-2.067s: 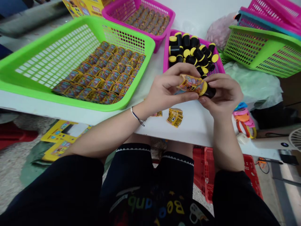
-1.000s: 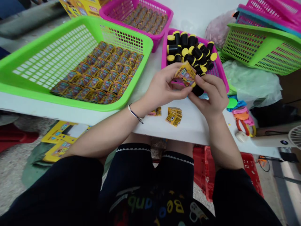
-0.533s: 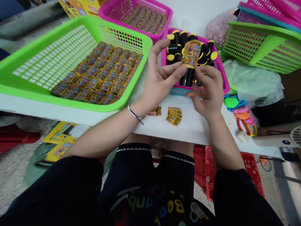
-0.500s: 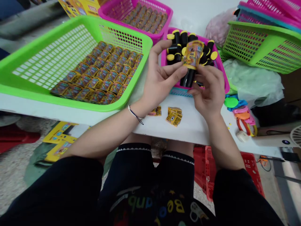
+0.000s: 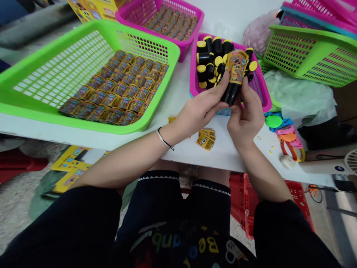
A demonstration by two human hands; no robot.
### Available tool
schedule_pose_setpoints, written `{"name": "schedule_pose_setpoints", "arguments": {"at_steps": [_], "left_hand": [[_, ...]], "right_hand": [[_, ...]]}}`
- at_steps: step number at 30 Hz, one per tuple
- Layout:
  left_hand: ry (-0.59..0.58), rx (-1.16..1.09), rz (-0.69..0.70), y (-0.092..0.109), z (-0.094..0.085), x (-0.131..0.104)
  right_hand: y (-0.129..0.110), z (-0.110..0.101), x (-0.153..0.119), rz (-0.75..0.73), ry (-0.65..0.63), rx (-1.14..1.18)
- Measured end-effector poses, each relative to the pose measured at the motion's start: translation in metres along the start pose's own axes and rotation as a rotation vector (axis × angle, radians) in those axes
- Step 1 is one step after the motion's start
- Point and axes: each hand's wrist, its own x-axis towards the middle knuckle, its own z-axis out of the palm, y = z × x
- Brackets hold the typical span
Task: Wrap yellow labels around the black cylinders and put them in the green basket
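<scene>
Both of my hands are closed on a glossy black bottle [image 5: 232,93] with a flared, printed yellow sleeve [image 5: 237,67] around its upper part. My left hand [image 5: 205,106] grips it from the left, with thumb and fingers at the sleeve's lower edge. From the right, my right hand [image 5: 247,121] pinches the bottle and the sleeve's side. Just behind them is a pink basket [image 5: 264,97] of loose black bottles with yellow caps [image 5: 205,58]. On the table below my hands lies a small pile of flat yellow printed sleeves [image 5: 206,139]; more are partly hidden by my left wrist.
A large green basket [image 5: 111,127] on the left holds rows of sleeved pieces [image 5: 122,89]. Another filled pink basket [image 5: 185,42] stands behind it. Stacked baskets [image 5: 309,52], a plastic bag [image 5: 304,93], coloured bands [image 5: 290,137] and a small fan [image 5: 331,167] line the right side.
The bottle and sleeve have moved slightly right and down. My left hand's raised fingers have come down around the bottle, and my right hand has closed in on it.
</scene>
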Motion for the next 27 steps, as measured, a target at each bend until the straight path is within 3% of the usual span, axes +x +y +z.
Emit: {"name": "schedule_pose_setpoints", "arguments": {"at_steps": [4, 9, 15, 22, 27], "left_hand": [[-0.003, 0.061, -0.003, 0.003, -0.001, -0.003], [-0.001, 0.098, -0.066, 0.007, -0.002, -0.003], [0.002, 0.124, -0.082, 0.0, 0.005, -0.007], [0.044, 0.207, 0.024, 0.001, 0.004, -0.01], [0.072, 0.112, 0.038, -0.002, 0.007, -0.009]], "right_hand": [[0.007, 0.004, -0.005, -0.001, 0.037, 0.064], [0.004, 0.001, 0.007, 0.031, -0.13, 0.073], [0.006, -0.002, 0.009, -0.108, -0.056, 0.029], [0.005, 0.001, -0.002, 0.024, 0.054, 0.024], [0.0, -0.002, 0.001, 0.078, -0.036, 0.053]]}}
